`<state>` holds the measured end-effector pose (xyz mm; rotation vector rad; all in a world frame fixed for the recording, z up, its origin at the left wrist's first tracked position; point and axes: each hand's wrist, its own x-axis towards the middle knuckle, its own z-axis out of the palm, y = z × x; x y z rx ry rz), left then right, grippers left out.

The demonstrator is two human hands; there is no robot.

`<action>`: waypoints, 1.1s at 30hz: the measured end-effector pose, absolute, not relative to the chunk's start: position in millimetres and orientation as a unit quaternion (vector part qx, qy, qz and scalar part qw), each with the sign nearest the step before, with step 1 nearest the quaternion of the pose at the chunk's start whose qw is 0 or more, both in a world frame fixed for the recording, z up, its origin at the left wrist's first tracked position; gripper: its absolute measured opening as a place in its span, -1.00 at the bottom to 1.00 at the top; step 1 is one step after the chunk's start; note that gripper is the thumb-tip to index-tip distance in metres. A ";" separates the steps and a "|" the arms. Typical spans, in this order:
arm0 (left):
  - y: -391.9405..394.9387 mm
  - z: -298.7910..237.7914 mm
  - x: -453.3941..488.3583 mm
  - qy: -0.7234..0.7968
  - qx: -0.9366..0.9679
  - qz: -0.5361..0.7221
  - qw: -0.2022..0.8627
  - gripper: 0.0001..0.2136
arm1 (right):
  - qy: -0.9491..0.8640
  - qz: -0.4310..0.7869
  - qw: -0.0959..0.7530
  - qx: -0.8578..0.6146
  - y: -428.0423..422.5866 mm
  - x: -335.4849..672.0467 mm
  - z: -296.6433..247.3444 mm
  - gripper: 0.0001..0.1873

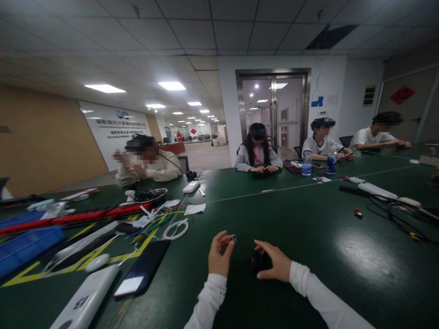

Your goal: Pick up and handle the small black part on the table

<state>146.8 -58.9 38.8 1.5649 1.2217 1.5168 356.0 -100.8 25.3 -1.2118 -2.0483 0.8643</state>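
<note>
My left hand [220,256] is raised over the green table [185,283], its thumb and fingers pinched on a small metallic piece [233,238]. The piece is too small for me to tell its kind. To the right, my right hand [276,261] curves round a dark, black object [259,264], with the thumb on the near side and the fingers on the far side. The black object's shape is partly hidden by the hand and blends into the dark tabletop. A gap separates the two hands.
On the left lie a dark flat box [147,265], a white device [85,297], a coiled white cable [176,229] and blue trays [27,249]. Black cables [391,212] and a small red-and-white item [358,213] lie at right. Several people in headsets sit round the table; bottles [307,164] stand opposite.
</note>
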 end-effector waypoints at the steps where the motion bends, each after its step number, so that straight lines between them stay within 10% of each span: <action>1: -55.9 39.8 141.4 0.470 0.569 0.599 0.312 -0.65 | -0.771 0.329 0.297 -0.458 -101.4 356.6 26.0 -0.09; 15: -90.6 28.1 175.1 0.363 0.885 0.222 0.191 -0.56 | -0.788 0.288 0.339 -0.427 -87.3 351.5 0.7 -0.06; 33: -14.1 16.4 -37.6 0.676 0.633 0.377 0.001 -0.59 | -0.767 0.353 0.276 -0.460 -106.8 359.7 28.0 -0.17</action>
